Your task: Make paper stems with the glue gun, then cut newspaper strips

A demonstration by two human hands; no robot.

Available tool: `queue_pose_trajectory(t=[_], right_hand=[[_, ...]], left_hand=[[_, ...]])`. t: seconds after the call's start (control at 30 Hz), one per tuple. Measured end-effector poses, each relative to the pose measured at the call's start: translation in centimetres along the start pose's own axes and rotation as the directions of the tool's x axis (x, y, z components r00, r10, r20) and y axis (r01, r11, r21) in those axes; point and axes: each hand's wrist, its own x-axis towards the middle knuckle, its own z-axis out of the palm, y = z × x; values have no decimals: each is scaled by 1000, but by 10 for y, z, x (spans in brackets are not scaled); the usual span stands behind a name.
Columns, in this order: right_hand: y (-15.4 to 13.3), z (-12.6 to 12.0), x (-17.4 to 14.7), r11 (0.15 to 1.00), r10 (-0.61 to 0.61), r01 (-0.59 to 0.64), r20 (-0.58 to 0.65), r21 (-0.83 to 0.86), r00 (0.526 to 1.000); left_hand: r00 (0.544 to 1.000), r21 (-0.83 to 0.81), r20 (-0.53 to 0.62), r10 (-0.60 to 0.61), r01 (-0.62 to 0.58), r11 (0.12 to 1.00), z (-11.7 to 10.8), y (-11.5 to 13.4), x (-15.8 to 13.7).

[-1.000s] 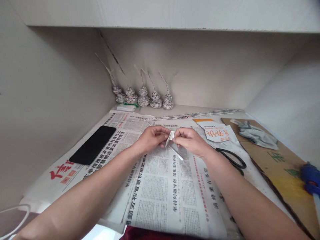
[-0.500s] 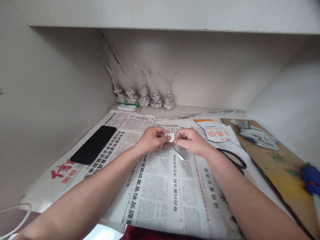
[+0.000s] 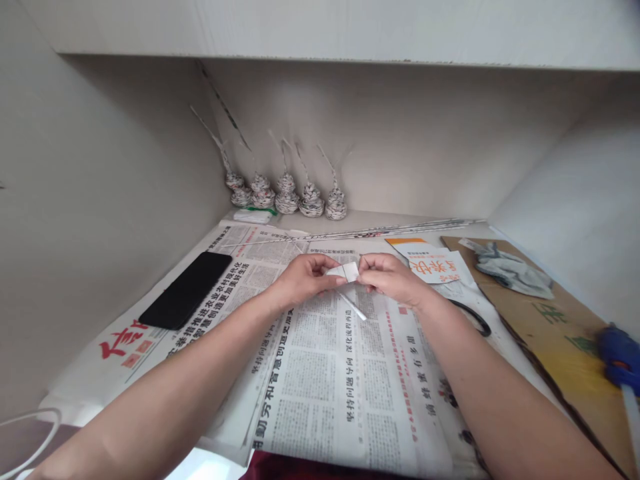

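A small white piece of paper [image 3: 350, 271], crossed by a thin dark line, is between my hands over the newspaper [image 3: 320, 373]. My left hand [image 3: 307, 279] pinches its left part between thumb and fingers. At the paper's right edge, the closed fingertips of my right hand [image 3: 385, 277] grip it. Below the paper, a thin white paper stick [image 3: 354, 307] slants down to the right; its upper part is hidden by my left hand, and I cannot tell whether it is held or lying on the newspaper.
Several woven-paper gourds [image 3: 287, 193] line the back wall. Long paper sticks [image 3: 380, 231] lie before them. A black phone [image 3: 187, 290] is at left. At right are a printed card [image 3: 435, 267], black-handled scissors [image 3: 475, 317] partly hidden, cardboard [image 3: 555, 327], gloves [image 3: 515, 270] and a blue glue gun [image 3: 620, 357].
My right hand has shifted slightly right, and more of the white paper now shows between my hands. Its dark line has come into clearer view. My left hand has barely moved.
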Motion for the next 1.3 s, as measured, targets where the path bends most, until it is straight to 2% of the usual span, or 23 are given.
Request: queue_pose_trajectory(t=[0.13, 0.23, 0.4, 0.5, 0.63, 0.83, 0.93, 1.0, 1.13, 1.3], right_hand=[[0, -3, 0, 1000, 11, -12, 20, 21, 1000], [0, -7, 2, 1000, 14, -14, -4, 24, 1000], [1, -11, 3, 996, 44, -42, -17, 79, 999], [1, -13, 4, 995, 46, -45, -8, 89, 999], [2, -14, 3, 993, 55, -55, 2, 101, 998], [1, -15, 3, 987, 84, -82, -10, 138, 996], [1, -12, 4, 983, 101, -99, -6, 157, 995], [1, -9, 4, 977, 117, -115, 1, 180, 993], [0, -3, 5, 947, 153, -159, 41, 279, 987], [-3, -3, 5, 879, 179, -205, 102, 430, 979]], left_hand=[[994, 142, -106, 25, -10, 990, -6, -3, 1], [990, 120, -137, 24, -7, 993, -11, 1, 2], [996, 14, -88, -32, 33, 999, -12, 4, 4], [996, 18, -62, -70, 71, 997, -13, 4, 5], [993, 77, -107, -44, 52, 996, -17, 4, 4], [993, -41, -110, -36, 32, 999, -19, 6, 5], [995, -3, -99, -27, 27, 1000, -15, 6, 4], [997, 80, -74, 21, -15, 997, -10, 5, 3], [975, 250, -6, 224, -215, 944, -2, 2, -2], [922, 284, 121, 367, -386, 878, 0, -3, -4]])
